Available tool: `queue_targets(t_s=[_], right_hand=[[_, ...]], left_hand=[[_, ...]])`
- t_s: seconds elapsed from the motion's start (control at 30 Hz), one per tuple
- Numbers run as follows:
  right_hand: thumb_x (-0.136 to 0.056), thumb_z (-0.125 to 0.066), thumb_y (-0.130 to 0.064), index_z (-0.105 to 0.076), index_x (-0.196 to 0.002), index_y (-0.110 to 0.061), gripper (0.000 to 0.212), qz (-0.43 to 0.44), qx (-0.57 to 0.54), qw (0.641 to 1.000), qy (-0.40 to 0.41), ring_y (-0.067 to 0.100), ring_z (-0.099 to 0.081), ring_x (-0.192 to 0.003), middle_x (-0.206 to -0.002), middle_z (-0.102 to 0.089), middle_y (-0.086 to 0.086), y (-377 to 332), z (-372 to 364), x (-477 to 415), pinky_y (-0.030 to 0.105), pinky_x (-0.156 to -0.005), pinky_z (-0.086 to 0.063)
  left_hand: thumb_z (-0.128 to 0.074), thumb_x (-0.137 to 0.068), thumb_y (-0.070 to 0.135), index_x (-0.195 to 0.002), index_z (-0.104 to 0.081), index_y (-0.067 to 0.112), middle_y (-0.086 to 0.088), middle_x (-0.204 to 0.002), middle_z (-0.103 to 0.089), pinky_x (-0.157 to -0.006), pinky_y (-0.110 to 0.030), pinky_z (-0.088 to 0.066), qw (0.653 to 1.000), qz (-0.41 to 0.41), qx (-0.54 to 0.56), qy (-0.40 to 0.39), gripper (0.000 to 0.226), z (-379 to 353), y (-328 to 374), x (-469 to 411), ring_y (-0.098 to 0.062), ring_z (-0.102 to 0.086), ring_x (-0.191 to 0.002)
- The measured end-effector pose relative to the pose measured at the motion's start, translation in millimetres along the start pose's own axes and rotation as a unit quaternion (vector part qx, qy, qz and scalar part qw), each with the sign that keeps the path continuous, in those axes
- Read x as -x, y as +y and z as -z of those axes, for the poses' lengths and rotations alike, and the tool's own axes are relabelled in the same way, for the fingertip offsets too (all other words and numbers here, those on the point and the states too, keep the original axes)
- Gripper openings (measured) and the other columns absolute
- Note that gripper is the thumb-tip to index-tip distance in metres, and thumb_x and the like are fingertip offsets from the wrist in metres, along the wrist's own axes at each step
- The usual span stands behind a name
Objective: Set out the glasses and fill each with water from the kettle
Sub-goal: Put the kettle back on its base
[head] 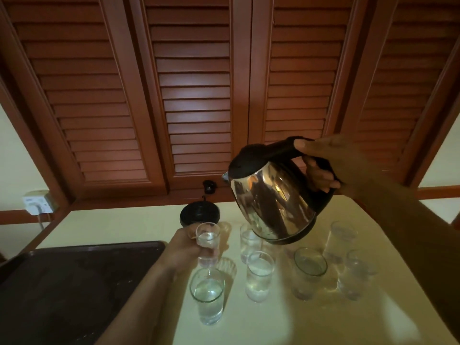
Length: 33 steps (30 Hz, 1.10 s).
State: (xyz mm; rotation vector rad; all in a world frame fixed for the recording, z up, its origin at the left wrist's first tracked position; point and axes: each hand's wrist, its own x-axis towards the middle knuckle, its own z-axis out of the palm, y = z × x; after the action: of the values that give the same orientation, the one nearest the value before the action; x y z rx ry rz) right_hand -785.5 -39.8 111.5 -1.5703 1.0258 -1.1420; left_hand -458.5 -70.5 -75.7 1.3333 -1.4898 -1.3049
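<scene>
My right hand (pixel 331 168) grips the black handle of a steel kettle (pixel 273 202), held in the air above the table with its spout tilted left. My left hand (pixel 185 247) is wrapped around a clear glass (pixel 208 241) that holds water, just below and left of the spout. No stream of water is visible. Several other clear glasses stand on the pale table (pixel 323 319): one near the front (pixel 208 295), one in the middle (pixel 258 275), one partly behind the kettle (pixel 249 242), and more at the right (pixel 310 270). Most hold water.
The round black kettle base (pixel 199 214) sits at the back of the table, its cord leading to a black plug (pixel 209 186). A dark tray (pixel 74 290) lies at the left. A wall socket (pixel 37 201) is at far left. Brown louvred shutters (pixel 199 95) rise behind.
</scene>
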Motion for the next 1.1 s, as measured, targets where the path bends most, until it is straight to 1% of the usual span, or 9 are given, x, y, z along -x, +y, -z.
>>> queue_targets(t_s=[0.13,0.23,0.47,0.5,0.57,0.6,0.67,0.83,1.1], right_hand=[[-0.056,-0.098,-0.078,-0.06,-0.056,-0.019,0.07,-0.004,-0.062,0.998,-0.029,0.009,-0.039,-0.024,-0.035,-0.045,-0.006,17.1,11.9,-7.5,0.019,-0.036,-0.042],[-0.055,-0.099,-0.077,-0.061,-0.055,-0.019,0.069,-0.009,-0.107,0.993,-0.048,0.007,-0.041,-0.023,-0.035,-0.046,-0.005,25.8,17.5,-14.1,0.018,-0.034,-0.042],[-0.073,-0.095,-0.065,-0.061,-0.058,-0.02,0.058,-0.013,-0.175,0.981,-0.076,0.005,-0.043,-0.023,-0.035,-0.049,-0.008,50.5,22.3,-31.7,0.014,-0.033,-0.04],[-0.072,-0.096,-0.064,-0.061,-0.058,-0.02,0.058,-0.011,-0.179,0.98,-0.08,0.005,-0.044,-0.023,-0.035,-0.049,-0.008,53.8,20.8,-33.4,0.014,-0.034,-0.04],[-0.074,-0.095,-0.061,-0.061,-0.057,-0.021,0.055,-0.008,-0.185,0.979,-0.081,0.005,-0.044,-0.023,-0.035,-0.049,-0.008,58.8,17.5,-36.4,0.015,-0.034,-0.038],[-0.072,-0.096,-0.064,-0.061,-0.057,-0.021,0.057,-0.007,-0.19,0.979,-0.08,0.005,-0.044,-0.023,-0.035,-0.049,-0.008,60.6,13.8,-37.9,0.016,-0.034,-0.036],[-0.065,-0.098,-0.07,-0.061,-0.057,-0.022,0.061,0.0,-0.198,0.977,-0.079,0.005,-0.044,-0.023,-0.035,-0.049,-0.007,64.6,3.1,-41.1,0.017,-0.034,-0.035],[-0.067,-0.097,-0.071,-0.062,-0.058,-0.021,0.063,0.033,-0.215,0.974,-0.064,0.005,-0.043,-0.023,-0.036,-0.049,-0.007,74.7,-34.1,-52.5,0.017,-0.033,-0.039],[-0.075,-0.096,-0.064,-0.062,-0.053,-0.02,0.059,0.012,-0.187,0.975,-0.121,0.011,-0.053,-0.028,-0.037,-0.054,-0.004,84.9,-66.5,-99.3,0.021,-0.041,-0.049]], left_hand=[[-0.083,-0.071,-0.012,-0.104,-0.074,0.007,-0.02,-0.1,-0.077,-0.092,-0.055,-0.058,0.999,-0.005,-0.018,-0.026,0.038,-4.1,-11.7,0.6,-0.031,-0.073,-0.093],[-0.088,-0.069,-0.006,-0.103,-0.072,0.005,-0.023,-0.099,-0.075,-0.094,-0.059,-0.058,0.999,-0.015,-0.024,-0.039,0.039,-4.8,-11.4,2.0,-0.038,-0.073,-0.097],[-0.077,-0.076,-0.019,-0.141,-0.055,0.014,-0.011,-0.132,-0.069,-0.079,-0.022,-0.06,0.996,0.041,-0.012,-0.078,0.076,17.7,20.9,2.4,-0.019,-0.071,-0.112],[-0.075,-0.081,-0.013,-0.145,-0.052,0.014,-0.012,-0.138,-0.065,-0.077,-0.02,-0.06,0.996,0.044,0.006,-0.081,0.073,22.5,30.2,2.5,-0.016,-0.071,-0.111],[-0.086,-0.081,0.029,-0.147,-0.05,0.023,-0.001,-0.14,-0.065,-0.081,-0.02,-0.058,0.997,0.017,0.004,-0.076,0.076,30.3,46.2,1.1,-0.011,-0.068,-0.117],[-0.09,-0.07,0.051,-0.147,-0.05,0.03,0.007,-0.14,-0.065,-0.089,-0.022,-0.055,0.997,-0.005,0.004,-0.078,0.09,32.5,53.4,-0.2,-0.01,-0.065,-0.124],[-0.087,-0.064,0.063,-0.151,-0.044,0.037,0.015,-0.145,-0.06,-0.106,-0.029,-0.048,0.994,-0.055,0.033,-0.085,0.1,31.2,68.0,-3.4,-0.007,-0.056,-0.135],[-0.089,-0.072,0.039,-0.154,-0.038,0.024,-0.004,-0.146,-0.059,-0.108,-0.035,-0.052,0.972,-0.14,0.086,-0.166,0.097,26.6,102.6,-13.7,-0.024,-0.057,-0.137],[-0.09,-0.068,0.011,-0.139,-0.053,0.026,-0.006,-0.132,-0.067,-0.098,-0.056,-0.056,0.979,-0.146,0.103,-0.094,0.082,75.5,107.1,-42.6,-0.029,-0.066,-0.122]])
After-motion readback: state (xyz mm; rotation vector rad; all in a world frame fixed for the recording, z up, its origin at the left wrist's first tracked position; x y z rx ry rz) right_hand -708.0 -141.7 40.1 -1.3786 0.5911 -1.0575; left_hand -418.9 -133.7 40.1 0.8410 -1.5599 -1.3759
